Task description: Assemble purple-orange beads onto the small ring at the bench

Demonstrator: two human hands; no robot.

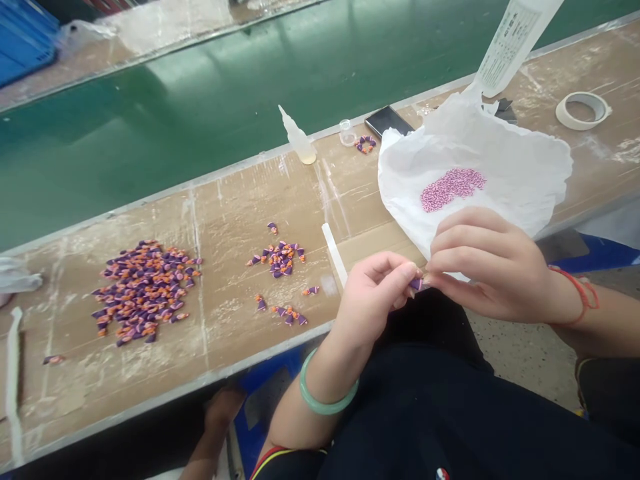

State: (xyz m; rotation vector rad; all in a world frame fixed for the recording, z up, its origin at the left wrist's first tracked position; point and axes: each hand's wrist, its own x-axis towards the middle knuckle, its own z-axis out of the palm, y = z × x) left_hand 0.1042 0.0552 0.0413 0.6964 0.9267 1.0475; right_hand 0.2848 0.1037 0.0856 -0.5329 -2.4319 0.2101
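My left hand [373, 290] pinches a small purple figurine [416, 284] between thumb and fingers, just past the table's front edge. Close against it, the thumb and fingertips of my right hand [485, 263] are pressed together at the same figurine; whether they hold a tiny separate piece is too small to tell. Behind my right hand lies a crumpled white sheet [520, 160] bearing a heap of tiny pink pieces [453, 188]. Left of my hands, a loose group of purple and orange figurines [283, 259] lies on the cardboard-covered table [230, 220].
A bigger pile of figurines [145, 290] is farther left. Along the back edge stand a pointed squeeze bottle [300, 141], a small clear cup [347, 133], a ring of figurines [365, 145] and a phone [389, 122]. A large bottle [515, 43] and a tape roll [583, 111] are at right.
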